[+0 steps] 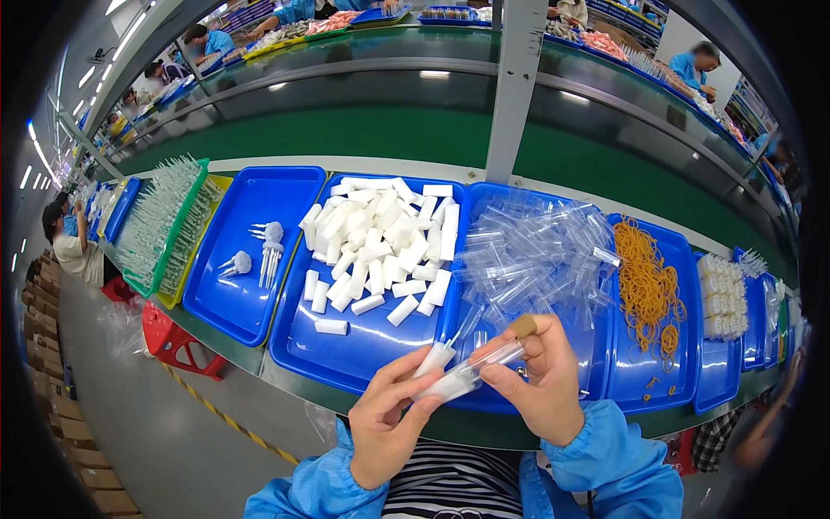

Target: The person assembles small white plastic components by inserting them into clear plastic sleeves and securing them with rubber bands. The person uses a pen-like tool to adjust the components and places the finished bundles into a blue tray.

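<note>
My left hand (385,415) and my right hand (540,381) meet over the near edge of the blue trays. Together they hold a clear plastic tube (471,370) with a white piece inside its left end. A second white piece (435,357) sticks up from my left fingers. A tan band wraps my right index fingertip (522,326). Just beyond the hands lie a blue tray (303,346) of several white rectangular blocks (380,242) and a blue tray heaped with clear tubes (532,255).
A blue tray (251,311) on the left holds a few white brush-like parts (268,246). Orange rubber bands (647,285) fill a tray on the right, with bundled white pieces (722,298) beyond. Green and yellow trays (169,229) hold clear parts. Other workers sit along the green conveyor (389,134).
</note>
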`<state>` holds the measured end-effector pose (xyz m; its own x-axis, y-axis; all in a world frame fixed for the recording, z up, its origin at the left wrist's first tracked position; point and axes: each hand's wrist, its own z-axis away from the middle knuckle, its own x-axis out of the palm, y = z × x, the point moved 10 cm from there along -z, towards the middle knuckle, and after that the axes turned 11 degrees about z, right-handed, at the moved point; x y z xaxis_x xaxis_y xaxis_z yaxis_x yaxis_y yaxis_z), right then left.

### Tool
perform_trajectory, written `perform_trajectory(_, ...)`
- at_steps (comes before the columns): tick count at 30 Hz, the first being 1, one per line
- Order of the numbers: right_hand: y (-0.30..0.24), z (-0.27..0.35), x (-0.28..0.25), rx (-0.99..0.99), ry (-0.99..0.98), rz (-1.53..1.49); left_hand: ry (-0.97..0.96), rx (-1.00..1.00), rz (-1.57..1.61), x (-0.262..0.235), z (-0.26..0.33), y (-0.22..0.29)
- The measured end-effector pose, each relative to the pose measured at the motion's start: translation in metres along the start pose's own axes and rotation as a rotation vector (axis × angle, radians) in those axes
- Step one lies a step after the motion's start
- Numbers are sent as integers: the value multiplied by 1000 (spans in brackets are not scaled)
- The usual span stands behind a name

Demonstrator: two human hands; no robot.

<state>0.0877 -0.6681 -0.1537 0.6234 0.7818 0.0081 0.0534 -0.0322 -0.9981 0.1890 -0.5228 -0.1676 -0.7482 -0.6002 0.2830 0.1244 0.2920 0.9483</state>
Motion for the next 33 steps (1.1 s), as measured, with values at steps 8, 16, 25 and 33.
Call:
perform_trajectory(8,-4,-2,0,-81,-46,179,9,17,-41,1,0,0)
perform_trajectory(16,2,6,-4,-100,-13,186,-48,-3,-6,7,4,-8)
perform_trajectory(25,14,-4,0,89,-178,54,-30,-5,-172,4,0,-4)
perform_trajectory(33,25,-4,-3,69,-120,6,-38,-24,-12,10,-2,-3)
